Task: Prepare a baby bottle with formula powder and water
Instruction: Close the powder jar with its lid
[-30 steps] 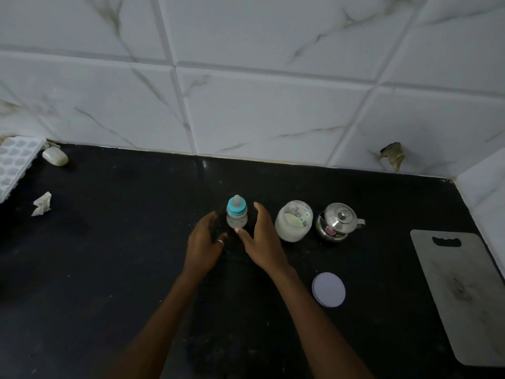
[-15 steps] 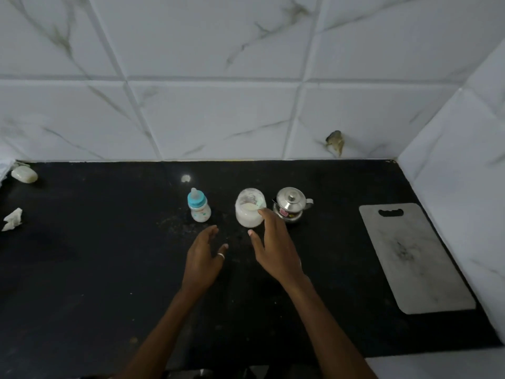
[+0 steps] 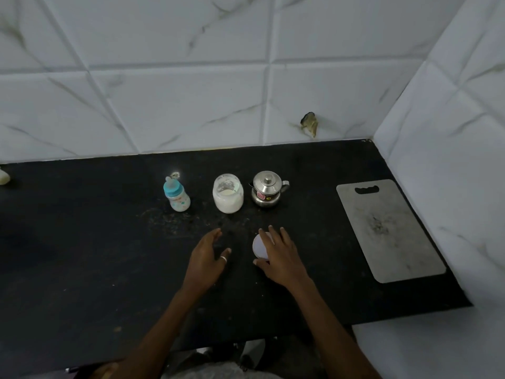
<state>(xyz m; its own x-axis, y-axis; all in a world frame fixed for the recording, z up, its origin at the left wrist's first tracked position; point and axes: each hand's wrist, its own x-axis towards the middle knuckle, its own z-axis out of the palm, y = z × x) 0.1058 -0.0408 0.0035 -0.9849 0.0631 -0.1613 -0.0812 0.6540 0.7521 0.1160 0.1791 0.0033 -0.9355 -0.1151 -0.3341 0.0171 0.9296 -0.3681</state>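
A black stone counter (image 3: 82, 255) runs under white marble-veined wall tiles (image 3: 177, 105), meeting a side wall on the right. The baby bottle (image 3: 177, 194) stands upright toward the back of the counter, its blue collar and teat on, left of the other vessels. Just to its right is the open glass jar of white formula powder (image 3: 228, 197), and right of that, close beside it, a small lidded steel pot (image 3: 266, 193) with a spout and handle — all three in a row, none touching. My right hand (image 3: 281, 258) lies flat over the jar's white round lid (image 3: 259, 246) nearer to me, fingers spread across it and thumb at its near edge; whether I have it gripped I cannot tell. My left hand (image 3: 206, 257) is beside it, apart from it, open and holding nothing, a ring on the thumb. Well off to the right lies a grey cutting board (image 3: 388, 231) — its handle slot toward the wall.
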